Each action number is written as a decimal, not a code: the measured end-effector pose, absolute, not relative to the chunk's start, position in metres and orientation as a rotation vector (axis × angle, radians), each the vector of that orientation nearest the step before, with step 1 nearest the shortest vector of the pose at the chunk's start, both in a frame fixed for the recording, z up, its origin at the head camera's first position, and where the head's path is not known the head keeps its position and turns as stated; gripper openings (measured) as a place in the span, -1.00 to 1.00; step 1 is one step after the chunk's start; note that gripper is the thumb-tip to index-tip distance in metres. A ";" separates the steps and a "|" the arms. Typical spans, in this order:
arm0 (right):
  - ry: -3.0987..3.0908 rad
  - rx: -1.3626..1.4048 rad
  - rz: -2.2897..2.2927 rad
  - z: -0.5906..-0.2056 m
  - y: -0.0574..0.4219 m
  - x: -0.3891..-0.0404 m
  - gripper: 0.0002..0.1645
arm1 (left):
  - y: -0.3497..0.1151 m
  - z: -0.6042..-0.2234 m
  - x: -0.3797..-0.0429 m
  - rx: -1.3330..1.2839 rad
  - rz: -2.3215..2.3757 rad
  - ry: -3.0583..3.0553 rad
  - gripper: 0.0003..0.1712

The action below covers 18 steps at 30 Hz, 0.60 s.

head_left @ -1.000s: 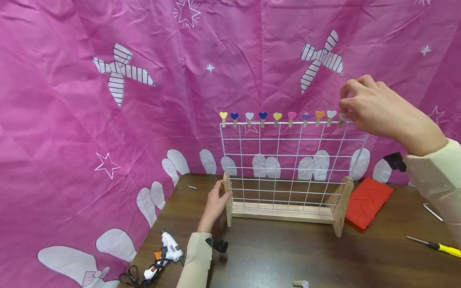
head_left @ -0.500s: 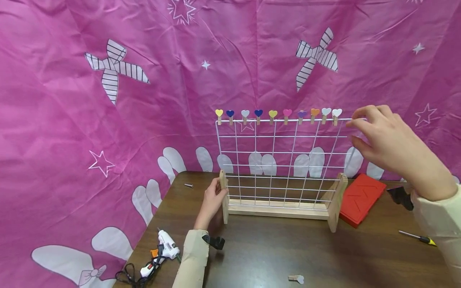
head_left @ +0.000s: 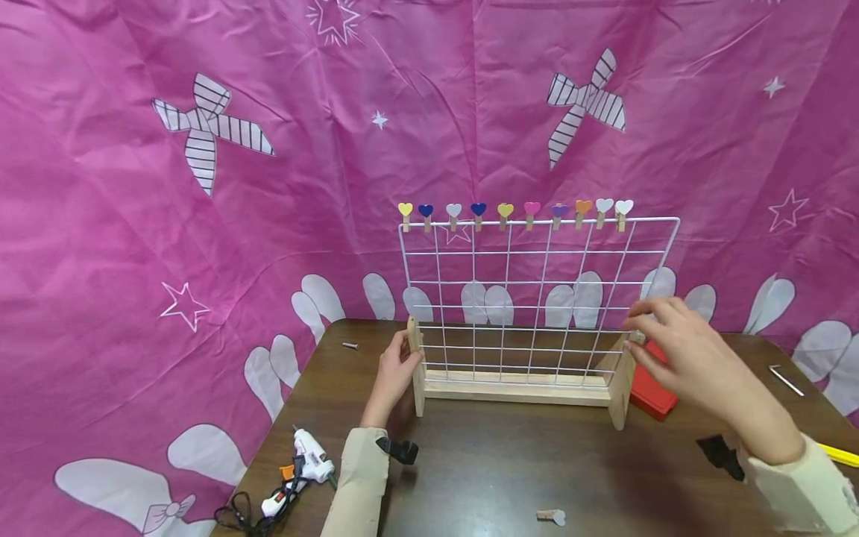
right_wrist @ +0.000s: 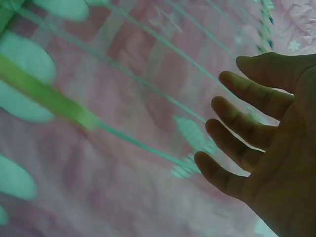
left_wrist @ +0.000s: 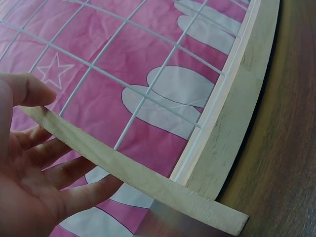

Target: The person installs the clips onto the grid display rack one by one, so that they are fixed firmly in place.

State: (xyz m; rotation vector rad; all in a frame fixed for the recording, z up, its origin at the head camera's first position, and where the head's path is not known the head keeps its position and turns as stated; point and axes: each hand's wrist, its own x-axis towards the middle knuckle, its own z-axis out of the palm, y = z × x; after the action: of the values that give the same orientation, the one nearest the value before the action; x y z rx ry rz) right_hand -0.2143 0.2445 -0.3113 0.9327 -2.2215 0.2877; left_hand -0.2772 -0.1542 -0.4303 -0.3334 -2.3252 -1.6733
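A white wire grid rack stands upright on a wooden base in the head view. Clothespins with coloured hearts, such as a pink one, line its top wire from the left corner to short of the right corner. My left hand grips the left wooden side panel, its thumb on one face and its fingers behind. Beside the right wooden side panel is my right hand; the right wrist view shows its fingers spread and holding nothing. One loose white-heart clothespin lies on the table near the front.
A white glue gun with a black cord lies at the left edge. Behind the right panel sits a red case. Farther right are a hex key and a yellow handle. A small bolt lies back left.
My right hand lets go of the rightmost white-heart clothespin on the top wire, then moves down to the right side panel. My left hand keeps its grip. The head view shifts slightly.
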 end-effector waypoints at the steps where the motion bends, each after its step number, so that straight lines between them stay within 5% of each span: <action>1: -2.234 0.941 0.312 -0.322 0.243 -0.212 -0.29 | -0.154 -0.430 -0.277 -0.334 -1.674 -2.321 -0.57; 11: -2.342 1.029 0.363 -0.421 0.217 -0.182 -0.84 | -0.156 -0.433 -0.281 -0.341 -1.686 -2.294 -0.58; 18: -2.536 1.291 0.342 -0.469 0.193 -0.156 -0.83 | -0.158 -0.442 -0.286 -0.321 -1.698 -2.306 -0.59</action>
State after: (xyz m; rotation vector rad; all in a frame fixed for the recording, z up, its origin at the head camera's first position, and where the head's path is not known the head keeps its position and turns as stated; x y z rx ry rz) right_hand -0.1556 0.1926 -0.4691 1.2905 -2.5361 0.3420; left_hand -0.2865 -0.1580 -0.4424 -0.3215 -2.3065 -1.6977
